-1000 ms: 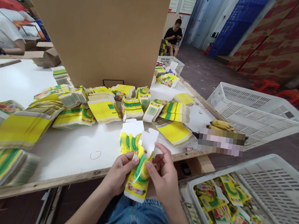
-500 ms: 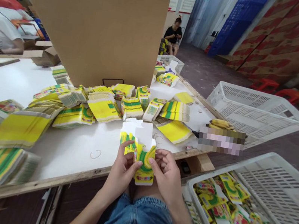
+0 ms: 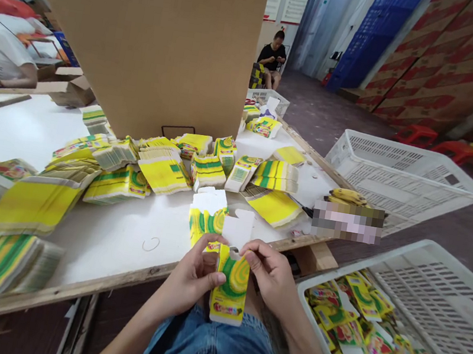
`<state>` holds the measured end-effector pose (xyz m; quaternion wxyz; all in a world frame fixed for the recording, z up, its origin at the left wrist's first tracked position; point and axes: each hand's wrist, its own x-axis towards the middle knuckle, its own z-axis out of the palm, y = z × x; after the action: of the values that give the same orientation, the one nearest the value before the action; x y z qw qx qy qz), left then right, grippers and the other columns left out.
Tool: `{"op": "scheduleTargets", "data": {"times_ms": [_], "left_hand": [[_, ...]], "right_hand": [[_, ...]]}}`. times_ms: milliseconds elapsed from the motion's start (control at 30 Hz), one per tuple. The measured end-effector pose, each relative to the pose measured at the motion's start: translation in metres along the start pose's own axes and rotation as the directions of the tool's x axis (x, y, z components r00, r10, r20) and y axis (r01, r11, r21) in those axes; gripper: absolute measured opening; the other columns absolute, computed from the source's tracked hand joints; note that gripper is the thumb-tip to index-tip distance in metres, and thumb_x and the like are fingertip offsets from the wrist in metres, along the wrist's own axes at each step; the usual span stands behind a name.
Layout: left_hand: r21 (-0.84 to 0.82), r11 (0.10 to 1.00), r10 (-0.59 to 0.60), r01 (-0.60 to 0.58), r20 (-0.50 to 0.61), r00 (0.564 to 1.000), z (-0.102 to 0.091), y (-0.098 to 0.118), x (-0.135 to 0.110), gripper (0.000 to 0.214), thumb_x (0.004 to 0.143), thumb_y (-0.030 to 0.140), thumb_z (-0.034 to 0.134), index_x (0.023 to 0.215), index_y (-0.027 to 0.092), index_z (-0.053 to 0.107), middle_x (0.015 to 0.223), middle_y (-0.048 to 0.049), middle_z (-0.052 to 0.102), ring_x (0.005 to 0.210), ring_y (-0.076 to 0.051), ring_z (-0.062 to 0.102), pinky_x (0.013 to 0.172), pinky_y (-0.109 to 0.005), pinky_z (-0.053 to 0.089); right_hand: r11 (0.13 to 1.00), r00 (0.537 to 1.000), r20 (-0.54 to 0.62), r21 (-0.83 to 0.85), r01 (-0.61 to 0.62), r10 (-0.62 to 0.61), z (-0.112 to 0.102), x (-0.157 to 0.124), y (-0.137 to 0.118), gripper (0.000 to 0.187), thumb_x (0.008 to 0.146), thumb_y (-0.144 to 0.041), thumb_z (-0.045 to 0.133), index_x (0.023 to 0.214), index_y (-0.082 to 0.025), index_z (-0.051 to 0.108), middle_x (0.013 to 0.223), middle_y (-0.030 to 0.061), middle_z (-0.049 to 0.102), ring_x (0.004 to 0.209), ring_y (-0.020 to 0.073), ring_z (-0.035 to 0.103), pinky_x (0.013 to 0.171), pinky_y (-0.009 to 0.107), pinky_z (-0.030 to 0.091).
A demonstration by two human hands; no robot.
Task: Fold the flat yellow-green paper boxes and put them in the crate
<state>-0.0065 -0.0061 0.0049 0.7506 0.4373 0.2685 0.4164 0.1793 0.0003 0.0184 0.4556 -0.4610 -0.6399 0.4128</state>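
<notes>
Both my hands hold a small yellow-and-green carton (image 3: 230,287) upright over my lap, its white top flap (image 3: 238,229) standing open. My left hand (image 3: 191,280) grips its left side with the thumb across the front. My right hand (image 3: 271,275) pinches the upper right edge by the flap. Just behind it, another opened carton (image 3: 205,220) stands at the white table's near edge (image 3: 111,286).
Stacks of flat yellow-green carton blanks (image 3: 35,202) cover the table before a tall brown cardboard sheet (image 3: 151,32). A white crate (image 3: 428,273) at my right holds several folded cartons; an upturned crate (image 3: 403,173) lies beyond. A person sits far back (image 3: 273,57); another person's sleeve shows at left (image 3: 0,53).
The carton has turned and dropped lower toward my lap, showing its full front. My right hand has shifted up to the flap edge.
</notes>
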Motion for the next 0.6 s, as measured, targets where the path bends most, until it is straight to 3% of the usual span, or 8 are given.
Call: {"op": "scheduleTargets", "data": {"times_ms": [100,167,233,300,433,600], "left_hand": [[-0.01,1.0,0.012,-0.012,-0.009,1.0,-0.002,-0.003,0.001,0.07,0.084,0.022,0.068,0.14,0.029,0.026,0.101,-0.0076,0.071,0.08,-0.019,0.07,0.074,-0.029,0.052],[0.004,1.0,0.02,-0.02,-0.01,1.0,-0.005,-0.006,0.003,0.07,0.083,0.023,0.069,0.14,0.028,0.029,0.105,-0.0086,0.07,0.085,-0.02,0.07,0.077,-0.03,0.052],[0.061,0.998,0.023,-0.021,-0.038,0.999,-0.008,-0.008,0.004,0.06,0.083,0.024,0.069,0.135,0.026,0.037,0.108,-0.0095,0.069,0.088,-0.021,0.069,0.077,-0.03,0.052],[0.154,0.988,0.024,-0.01,-0.089,0.996,-0.009,-0.01,0.005,0.053,0.085,0.026,0.067,0.131,0.024,0.042,0.108,-0.0096,0.069,0.083,-0.02,0.069,0.073,-0.029,0.053],[0.298,0.955,0.044,-0.012,-0.102,0.994,-0.005,-0.009,0.005,0.051,0.088,0.025,0.061,0.135,0.024,0.041,0.111,-0.0102,0.068,0.086,-0.02,0.068,0.074,-0.03,0.053],[0.326,0.945,0.032,-0.016,-0.045,0.998,-0.002,-0.006,0.005,0.052,0.091,0.023,0.056,0.14,0.025,0.038,0.121,-0.0119,0.065,0.104,-0.024,0.065,0.087,-0.034,0.05]], "right_hand": [[0.996,0.997,-0.08,0.087,-0.012,0.019,0.004,0.001,0.004,0.015,0.091,-0.036,0.056,0.091,-0.021,0.061,0.082,0.0027,0.065,0.077,0.0177,0.061,0.07,0.027,0.048],[0.982,0.987,-0.144,0.186,-0.038,0.066,0.004,0.001,0.007,0.025,0.09,-0.037,0.059,0.11,-0.024,0.055,0.087,0.0026,0.067,0.079,0.0183,0.063,0.071,0.027,0.049],[0.977,0.978,-0.188,0.205,-0.051,0.091,0.001,0.002,0.009,0.032,0.091,-0.041,0.056,0.118,-0.024,0.054,0.093,0.0047,0.067,0.085,0.0197,0.063,0.077,0.03,0.049],[0.984,0.983,-0.147,0.156,-0.09,0.114,-0.003,0.002,0.008,0.032,0.091,-0.044,0.053,0.112,-0.021,0.061,0.093,0.0061,0.067,0.086,0.0203,0.062,0.077,0.03,0.048],[0.972,0.969,0.086,0.021,-0.233,0.23,-0.007,0.002,0.003,0.036,0.083,-0.034,0.062,0.117,-0.021,0.059,0.073,-0.0011,0.062,0.062,0.0151,0.053,0.057,0.025,0.04],[0.939,0.975,-0.022,-0.266,-0.219,0.221,0.003,0.004,0.003,0.028,0.081,-0.022,0.06,0.107,-0.022,0.053,0.058,-0.0081,0.05,0.054,0.013,0.045,0.055,0.024,0.034]]}}
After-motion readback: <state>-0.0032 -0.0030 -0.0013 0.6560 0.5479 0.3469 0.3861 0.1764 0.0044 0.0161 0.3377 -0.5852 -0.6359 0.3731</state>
